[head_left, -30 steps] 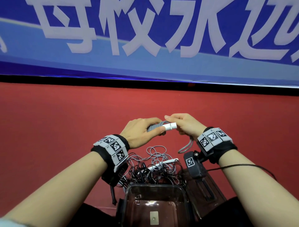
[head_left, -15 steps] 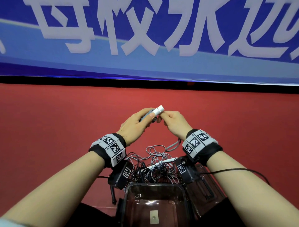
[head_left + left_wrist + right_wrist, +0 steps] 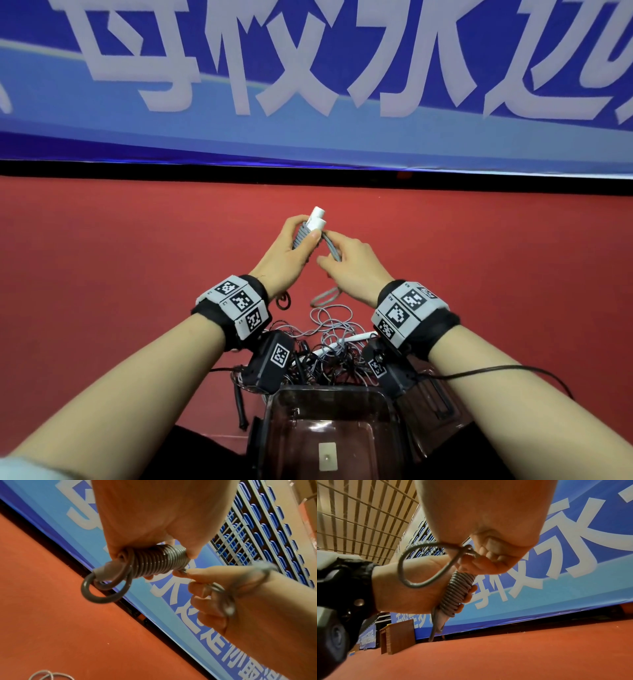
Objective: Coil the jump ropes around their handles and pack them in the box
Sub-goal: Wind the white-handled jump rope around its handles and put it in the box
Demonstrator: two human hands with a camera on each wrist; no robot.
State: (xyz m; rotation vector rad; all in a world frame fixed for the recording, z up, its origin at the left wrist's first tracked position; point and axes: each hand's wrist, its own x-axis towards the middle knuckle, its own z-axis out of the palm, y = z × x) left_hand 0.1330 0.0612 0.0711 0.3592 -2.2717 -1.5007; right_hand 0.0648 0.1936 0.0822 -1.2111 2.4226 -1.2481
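Nearest, a clear box (image 3: 329, 425) with a tangle of ropes (image 3: 329, 342) just beyond, all on red floor (image 3: 120, 274) (blue banner (image 3: 308, 68) way back). Above the tangle, left hand (image 3: 284, 253) wrapped around the coiled handles (image 3: 310, 229), right hand (image 3: 352, 267) pinching the loose rope end (image 3: 332, 250) right beside

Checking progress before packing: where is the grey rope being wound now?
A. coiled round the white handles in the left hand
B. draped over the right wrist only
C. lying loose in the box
A: the left hand grips the white handles wrapped in grey rope.
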